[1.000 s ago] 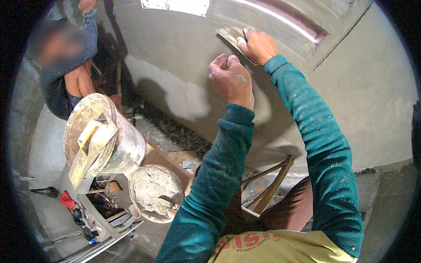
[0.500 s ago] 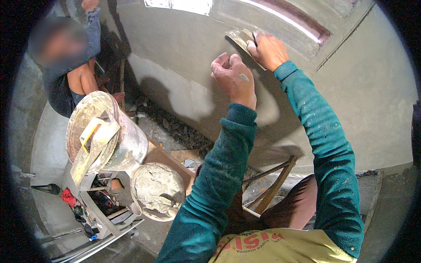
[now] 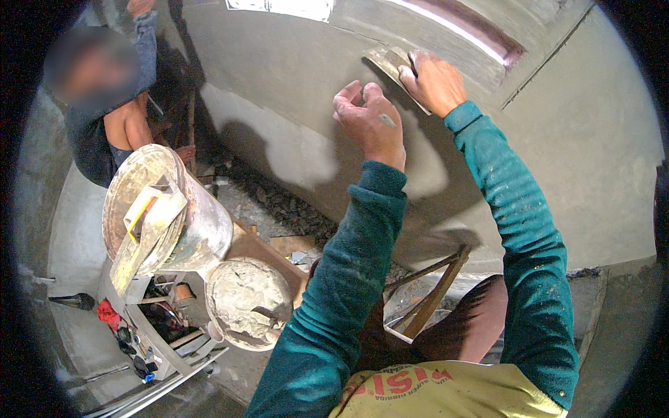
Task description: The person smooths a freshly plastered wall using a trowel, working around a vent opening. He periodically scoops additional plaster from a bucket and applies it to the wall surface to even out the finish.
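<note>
My right hand (image 3: 432, 83) grips a flat metal trowel (image 3: 382, 63), its blade against the grey plastered wall (image 3: 279, 63) below a recessed slot. Just left of it, my left hand (image 3: 369, 122) is raised close to the wall, fingers loosely bent and apart, with nothing visible in them and a grey smear on its back. At lower left, a large crusted bucket (image 3: 209, 223) carries a yellow-handled float (image 3: 143, 212) on top. Beside it a smaller bucket (image 3: 247, 296) holds pale mortar with a tool partly sunk in it.
Another person (image 3: 90, 139) crouches at upper left, one arm raised. A wooden board (image 3: 247, 244) lies under the buckets. A frame (image 3: 171, 348) with assorted tools sits at lower left. A wooden support (image 3: 439, 285) stands by my knee, and rubble (image 3: 279, 209) lines the wall's foot.
My right hand and trowel have moved to the right and slightly down along the wall. My left hand has barely shifted.
</note>
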Demonstrator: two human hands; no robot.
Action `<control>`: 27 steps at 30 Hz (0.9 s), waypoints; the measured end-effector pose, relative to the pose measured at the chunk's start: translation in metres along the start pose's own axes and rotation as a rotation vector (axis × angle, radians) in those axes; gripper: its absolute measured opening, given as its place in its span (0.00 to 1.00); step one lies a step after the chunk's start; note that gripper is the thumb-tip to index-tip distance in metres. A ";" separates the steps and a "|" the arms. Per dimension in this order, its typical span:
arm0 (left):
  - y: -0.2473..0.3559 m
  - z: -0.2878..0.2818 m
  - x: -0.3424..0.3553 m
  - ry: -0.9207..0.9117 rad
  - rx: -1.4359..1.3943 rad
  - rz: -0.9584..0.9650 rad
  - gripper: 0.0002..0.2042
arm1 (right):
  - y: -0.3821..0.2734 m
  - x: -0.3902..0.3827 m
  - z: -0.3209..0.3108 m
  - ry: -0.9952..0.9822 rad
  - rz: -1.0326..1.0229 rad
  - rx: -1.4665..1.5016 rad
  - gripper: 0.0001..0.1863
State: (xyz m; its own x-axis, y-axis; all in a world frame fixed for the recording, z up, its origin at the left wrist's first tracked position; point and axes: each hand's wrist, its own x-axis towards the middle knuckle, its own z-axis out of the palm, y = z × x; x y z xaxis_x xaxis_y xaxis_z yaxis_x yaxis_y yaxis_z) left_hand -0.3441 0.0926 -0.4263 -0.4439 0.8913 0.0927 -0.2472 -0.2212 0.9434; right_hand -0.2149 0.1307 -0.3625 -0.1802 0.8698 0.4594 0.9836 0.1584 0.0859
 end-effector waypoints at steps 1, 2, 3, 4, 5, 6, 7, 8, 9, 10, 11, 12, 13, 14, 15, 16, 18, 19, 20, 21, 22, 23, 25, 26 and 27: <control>0.000 0.001 0.001 -0.003 -0.033 -0.041 0.18 | 0.001 -0.001 -0.001 -0.005 -0.002 -0.004 0.22; 0.001 0.002 0.003 -0.007 -0.067 -0.081 0.18 | 0.002 -0.002 -0.002 -0.010 -0.003 -0.009 0.22; 0.000 0.003 0.003 -0.010 -0.098 -0.122 0.18 | 0.003 -0.004 -0.003 -0.016 -0.003 -0.011 0.22; -0.001 0.005 0.003 0.004 -0.141 -0.126 0.18 | 0.003 -0.005 -0.003 -0.017 0.001 -0.016 0.22; -0.002 0.007 0.001 0.019 -0.183 -0.131 0.18 | 0.003 -0.006 -0.003 -0.017 0.004 -0.020 0.22; -0.004 0.009 0.001 0.034 -0.227 -0.134 0.18 | 0.004 -0.007 -0.004 -0.016 0.008 -0.025 0.22; -0.007 0.010 0.002 0.054 -0.206 -0.096 0.15 | 0.004 -0.008 -0.005 -0.016 0.008 -0.027 0.22; -0.010 0.012 0.004 0.074 -0.186 -0.058 0.12 | 0.005 -0.009 -0.005 -0.016 0.007 -0.028 0.22; -0.011 0.013 0.005 0.093 -0.165 -0.022 0.09 | 0.007 -0.010 -0.005 -0.017 0.008 -0.031 0.22; -0.012 0.014 0.004 0.109 -0.152 0.014 0.08 | 0.009 -0.012 -0.005 -0.009 0.004 -0.028 0.22; -0.013 0.015 0.003 0.125 -0.139 0.051 0.07 | 0.012 -0.014 -0.005 0.000 -0.001 -0.025 0.22; -0.013 0.016 0.002 0.140 -0.126 0.087 0.06 | 0.011 -0.015 -0.006 0.008 -0.006 -0.021 0.22; -0.012 0.016 0.002 0.123 -0.145 0.058 0.06 | 0.011 -0.016 -0.008 0.001 -0.002 -0.025 0.22; -0.012 0.015 0.003 0.105 -0.165 0.029 0.05 | 0.010 -0.018 -0.011 -0.006 0.002 -0.028 0.22; -0.010 0.014 0.003 0.087 -0.186 0.000 0.05 | 0.010 -0.019 -0.013 -0.013 0.006 -0.032 0.23; -0.008 0.015 0.002 0.090 -0.196 -0.021 0.04 | 0.012 -0.021 -0.011 0.025 -0.021 -0.033 0.23; -0.005 0.016 0.000 0.097 -0.215 -0.062 0.04 | 0.019 -0.026 -0.008 0.101 -0.075 -0.035 0.22; -0.005 0.013 0.001 0.048 -0.187 -0.084 0.08 | 0.022 -0.028 -0.008 0.087 -0.063 -0.036 0.22; -0.005 0.008 0.003 -0.002 -0.158 -0.107 0.13 | 0.023 -0.030 -0.009 0.074 -0.051 -0.038 0.22; -0.002 0.005 0.003 -0.050 -0.127 -0.128 0.19 | 0.023 -0.032 -0.010 0.060 -0.039 -0.037 0.22; 0.001 0.005 0.001 -0.038 -0.158 -0.133 0.18 | 0.023 -0.033 -0.012 0.042 -0.030 -0.040 0.22; 0.004 0.005 -0.002 -0.025 -0.189 -0.138 0.18 | 0.023 -0.035 -0.015 0.025 -0.021 -0.043 0.22; 0.006 0.007 -0.005 -0.010 -0.176 -0.115 0.18 | 0.024 -0.037 -0.018 0.006 -0.009 -0.048 0.22; 0.005 0.007 -0.005 -0.007 -0.131 -0.086 0.18 | 0.025 -0.038 -0.018 0.004 -0.007 -0.050 0.22; 0.003 0.008 -0.004 -0.001 -0.085 -0.055 0.18 | 0.026 -0.038 -0.018 0.003 -0.007 -0.050 0.22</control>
State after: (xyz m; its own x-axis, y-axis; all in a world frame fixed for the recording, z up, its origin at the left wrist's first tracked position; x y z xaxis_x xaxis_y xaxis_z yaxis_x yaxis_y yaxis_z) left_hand -0.3363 0.0912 -0.4215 -0.4269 0.9033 0.0415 -0.3438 -0.2046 0.9165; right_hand -0.1823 0.0930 -0.3621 -0.1873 0.8671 0.4615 0.9810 0.1411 0.1331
